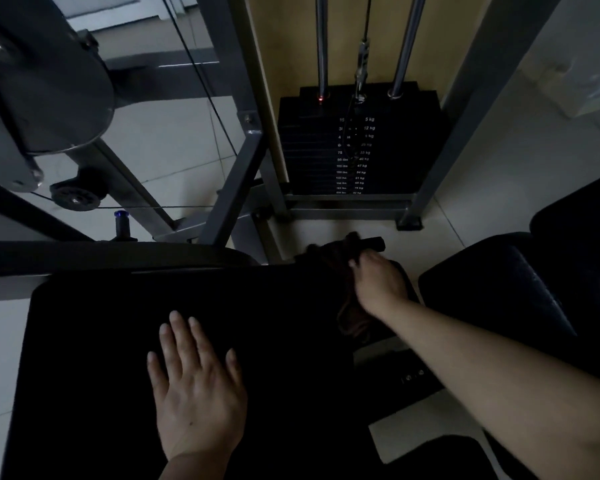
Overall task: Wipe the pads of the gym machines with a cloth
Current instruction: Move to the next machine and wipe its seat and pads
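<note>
Cloth at the pad's far right corner, in your right hand.

Your right hand [378, 282] grips the dark cloth [347, 299] at the far right edge of the black pad [118, 341]; your left hand [194, 386] rests flat, fingers straight, on the pad's near middle. The unwiped surface seems to stretch leftward from the cloth, so the right hand is the one placed to sweep across toward your left.

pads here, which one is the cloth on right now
The big flat pad under both hands: the right hand holds the cloth at its far right corner. The pad to the right is untouched.
</note>
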Demonstrator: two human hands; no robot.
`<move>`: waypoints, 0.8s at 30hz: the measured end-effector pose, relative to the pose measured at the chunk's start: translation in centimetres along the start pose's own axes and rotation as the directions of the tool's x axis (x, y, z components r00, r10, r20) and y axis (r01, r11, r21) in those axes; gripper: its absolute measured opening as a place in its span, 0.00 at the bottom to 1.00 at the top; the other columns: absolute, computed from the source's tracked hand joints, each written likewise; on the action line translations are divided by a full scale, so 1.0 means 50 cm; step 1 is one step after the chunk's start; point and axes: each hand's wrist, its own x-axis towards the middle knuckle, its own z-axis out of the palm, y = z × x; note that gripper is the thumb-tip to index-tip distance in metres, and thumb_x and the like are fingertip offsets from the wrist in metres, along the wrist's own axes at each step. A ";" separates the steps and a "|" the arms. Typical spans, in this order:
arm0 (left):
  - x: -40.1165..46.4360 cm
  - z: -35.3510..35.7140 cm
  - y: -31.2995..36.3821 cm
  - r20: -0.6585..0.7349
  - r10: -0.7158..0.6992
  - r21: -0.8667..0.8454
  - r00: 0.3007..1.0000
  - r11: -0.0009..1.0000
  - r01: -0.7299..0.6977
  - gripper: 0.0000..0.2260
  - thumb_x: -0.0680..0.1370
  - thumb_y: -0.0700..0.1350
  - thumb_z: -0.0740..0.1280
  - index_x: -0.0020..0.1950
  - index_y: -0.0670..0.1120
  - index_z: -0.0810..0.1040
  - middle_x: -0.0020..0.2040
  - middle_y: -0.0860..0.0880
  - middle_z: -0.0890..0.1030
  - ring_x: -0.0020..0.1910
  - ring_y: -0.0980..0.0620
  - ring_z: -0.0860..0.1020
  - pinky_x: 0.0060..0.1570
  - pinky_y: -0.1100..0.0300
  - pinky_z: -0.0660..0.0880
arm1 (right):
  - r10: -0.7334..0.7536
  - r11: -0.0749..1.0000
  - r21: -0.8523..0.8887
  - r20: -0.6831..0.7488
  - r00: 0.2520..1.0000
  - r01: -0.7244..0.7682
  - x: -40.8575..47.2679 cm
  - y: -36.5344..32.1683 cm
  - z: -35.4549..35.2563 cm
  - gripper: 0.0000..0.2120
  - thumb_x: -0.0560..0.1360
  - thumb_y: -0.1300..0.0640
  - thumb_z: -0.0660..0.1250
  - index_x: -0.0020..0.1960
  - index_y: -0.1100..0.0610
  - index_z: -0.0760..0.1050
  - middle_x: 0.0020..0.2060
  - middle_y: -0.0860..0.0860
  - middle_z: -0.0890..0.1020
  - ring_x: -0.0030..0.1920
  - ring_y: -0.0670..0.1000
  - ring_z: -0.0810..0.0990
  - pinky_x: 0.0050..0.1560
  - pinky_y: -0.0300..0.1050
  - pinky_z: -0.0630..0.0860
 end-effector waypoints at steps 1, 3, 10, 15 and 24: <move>0.000 -0.002 0.000 0.001 0.002 -0.001 1.000 1.000 -0.002 0.30 0.78 0.54 0.49 0.71 0.33 0.65 0.74 0.36 0.62 0.73 0.39 0.61 0.68 0.44 0.52 | 0.064 0.996 -0.063 -0.007 0.998 -0.064 0.007 0.010 -0.012 0.17 0.83 0.53 0.51 0.58 0.63 0.72 0.58 0.60 0.76 0.58 0.59 0.74 0.55 0.46 0.67; 0.001 -0.008 -0.001 -0.021 0.009 -0.030 1.000 1.000 -0.009 0.29 0.79 0.54 0.49 0.72 0.34 0.63 0.74 0.38 0.62 0.73 0.40 0.60 0.69 0.46 0.51 | 0.052 0.982 -0.181 -0.046 0.998 -0.059 0.003 -0.006 -0.017 0.19 0.83 0.52 0.49 0.58 0.63 0.73 0.59 0.58 0.77 0.60 0.58 0.73 0.64 0.46 0.62; -0.031 -0.056 -0.052 -0.137 0.087 -0.291 0.987 0.949 -0.124 0.27 0.82 0.54 0.42 0.74 0.37 0.58 0.75 0.40 0.59 0.75 0.47 0.51 0.73 0.57 0.43 | -0.195 0.970 0.135 -0.051 0.980 0.200 -0.063 -0.157 0.064 0.16 0.81 0.54 0.55 0.63 0.61 0.72 0.60 0.56 0.75 0.61 0.57 0.72 0.62 0.48 0.69; -0.056 -0.057 -0.130 -0.184 -0.042 -0.225 0.982 0.974 0.000 0.27 0.78 0.50 0.51 0.73 0.36 0.62 0.74 0.39 0.63 0.73 0.43 0.56 0.71 0.49 0.48 | -0.292 0.919 0.282 0.014 0.956 0.276 -0.095 -0.236 0.075 0.17 0.81 0.55 0.55 0.66 0.61 0.71 0.64 0.57 0.73 0.63 0.58 0.70 0.64 0.47 0.66; 0.006 -0.018 -0.182 -0.176 -0.141 -0.136 0.974 0.984 0.118 0.24 0.77 0.45 0.51 0.71 0.35 0.64 0.72 0.37 0.66 0.71 0.39 0.62 0.68 0.47 0.55 | -0.581 0.780 0.330 0.065 0.811 0.532 -0.137 -0.429 0.109 0.23 0.78 0.52 0.52 0.67 0.64 0.70 0.66 0.60 0.74 0.68 0.57 0.68 0.69 0.45 0.57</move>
